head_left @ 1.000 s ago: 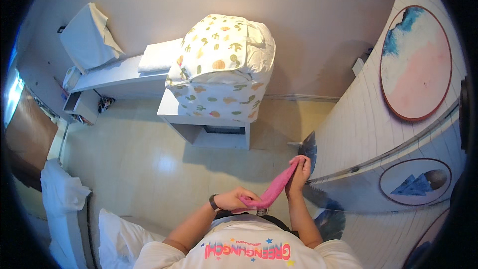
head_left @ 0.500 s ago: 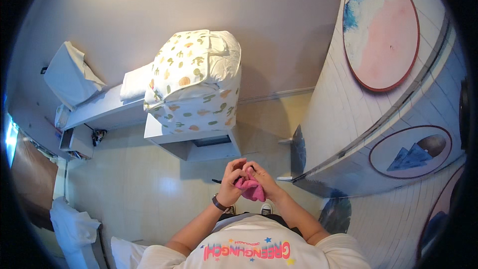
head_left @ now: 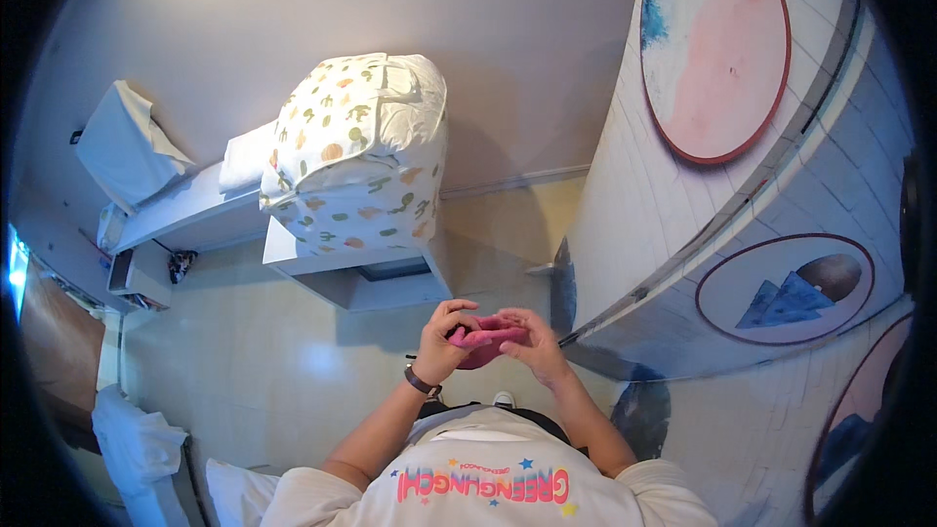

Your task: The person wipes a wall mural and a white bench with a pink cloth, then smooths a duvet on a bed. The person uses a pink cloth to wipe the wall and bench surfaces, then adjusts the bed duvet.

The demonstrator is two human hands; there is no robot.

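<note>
In front of my waist, both hands hold a pink piece of soft cloth (head_left: 482, 354), stretched between them with its upper edge spread apart. Whether it is a pouch or some other item I cannot make out. My left hand (head_left: 442, 340) grips its left side with bent fingers, and a dark wristband sits on that wrist. On the right side, my right hand (head_left: 539, 348) pinches the cloth between thumb and fingers. A small dark thing pokes out beside the left wrist; its kind is unclear.
Ahead stands a white cabinet (head_left: 356, 283) with a large cactus-print storage bag (head_left: 356, 156) on top. A low white shelf (head_left: 185, 207) runs left of it. At right are sliding wardrobe doors (head_left: 625, 195) with round pictures. White fabric (head_left: 142, 444) hangs at lower left.
My hands have moved apart, and the bunched pink cloth is now spread wider between them. The view has shifted slightly to the right.
</note>
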